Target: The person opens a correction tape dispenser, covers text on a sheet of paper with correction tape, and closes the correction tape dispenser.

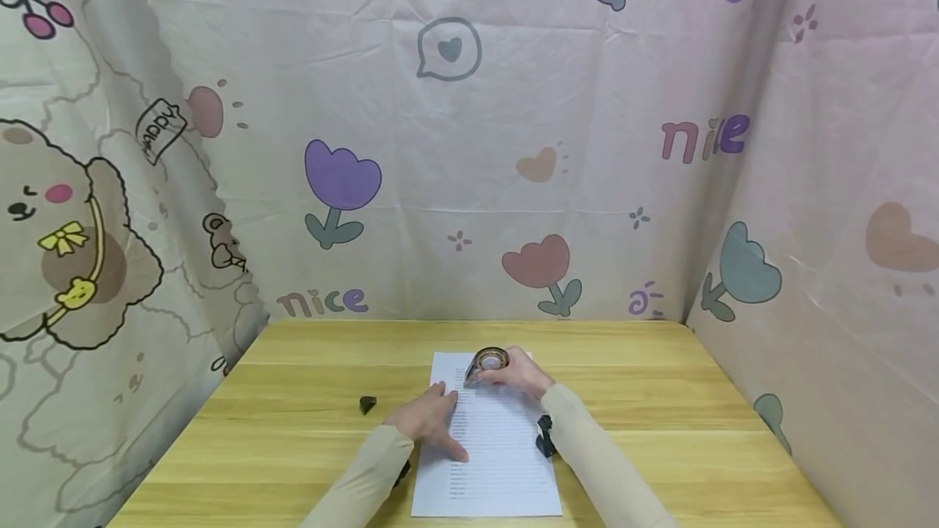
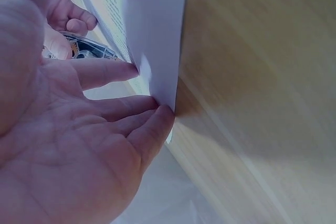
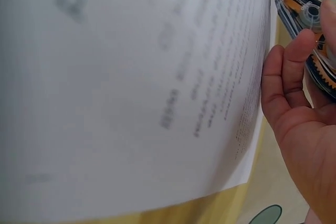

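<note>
Right hand: the person's right hand [image 1: 522, 373] is clamped on the tape dispenser, thumb and fingers curled round its body
Tape dispenser: a see-through case [image 1: 490, 358] with orange parts and gears inside, held over the upper part of the sheet, its narrow tip pointing down to the print; whether the tip touches, I cannot tell
Left hand: the left hand [image 1: 429, 416] rests on the sheet's left side, fingers and thumb spread apart, gripping nothing
Sheet: white printed paper [image 1: 506, 451], lying lengthwise away from the person, under both hands
Black piece: a small dark object [image 1: 368, 404] left of the sheet, well apart from it
Table: light wood-grain top [image 1: 638, 398] beneath everything
Backdrop: pale cloth [image 1: 440, 121] with tulips, hearts and "nice" lettering
</note>
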A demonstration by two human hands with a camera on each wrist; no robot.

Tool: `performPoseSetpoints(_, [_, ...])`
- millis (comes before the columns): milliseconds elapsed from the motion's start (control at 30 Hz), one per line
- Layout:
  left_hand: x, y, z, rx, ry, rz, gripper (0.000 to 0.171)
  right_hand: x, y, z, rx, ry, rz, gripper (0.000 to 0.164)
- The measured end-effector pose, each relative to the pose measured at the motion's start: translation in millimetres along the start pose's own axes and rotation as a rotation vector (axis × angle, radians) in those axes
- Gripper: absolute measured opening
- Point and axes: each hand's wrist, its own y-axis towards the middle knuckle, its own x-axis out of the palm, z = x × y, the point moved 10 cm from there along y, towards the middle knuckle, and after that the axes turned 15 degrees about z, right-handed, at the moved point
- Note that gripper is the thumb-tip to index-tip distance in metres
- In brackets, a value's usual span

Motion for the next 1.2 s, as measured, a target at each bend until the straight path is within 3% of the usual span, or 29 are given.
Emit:
performPoseSetpoints(800, [0.4, -0.1, 2.1, -0.008, -0.013, -0.006, 0.109, 1.1, 4.4, -5.9, 0.003, -0.058, -0.073, 0.020])
performPoseSetpoints(1200, [4.5, 3.1, -1.3, -0.003, -0.012, -0.005, 0.111, -1.6, 4.3, -8.2, 0.005, -0.061, -0.060, 0.016])
